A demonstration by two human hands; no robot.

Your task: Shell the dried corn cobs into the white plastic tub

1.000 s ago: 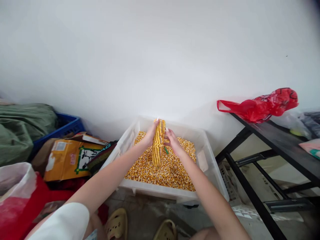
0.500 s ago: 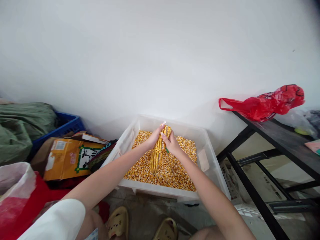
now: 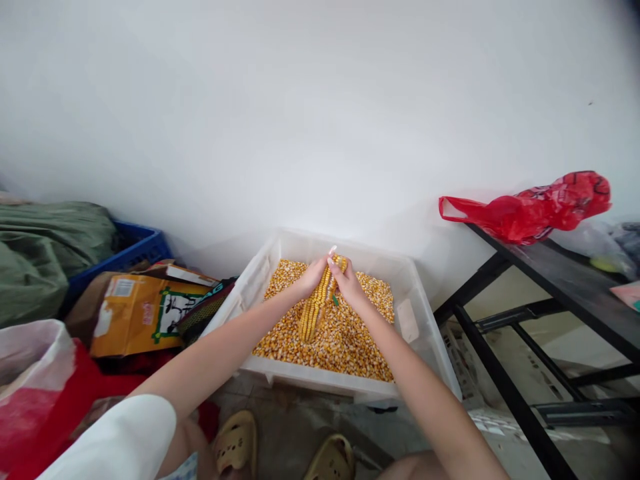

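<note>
Both hands are closed around the far end of a yellow corn cob, tilted with its near end low over the kernels. My left hand grips it from the left side, thumb near the tip. From the right, my right hand wraps it with the thumb pressed on its face. A strip along the cob's right side looks bare of kernels. Loose corn kernels fill the translucent plastic bin beneath. A small green piece shows just below my right hand.
To the left are a yellow cardboard box, a blue crate with green cloth, and a red-and-white sack. At right, a black metal-framed table bears a red plastic bag. A white wall stands behind.
Both hands have shifted slightly right and down along the cob, and my left thumb sits closer to my right thumb. The cob stays held in about the same tilt.
</note>
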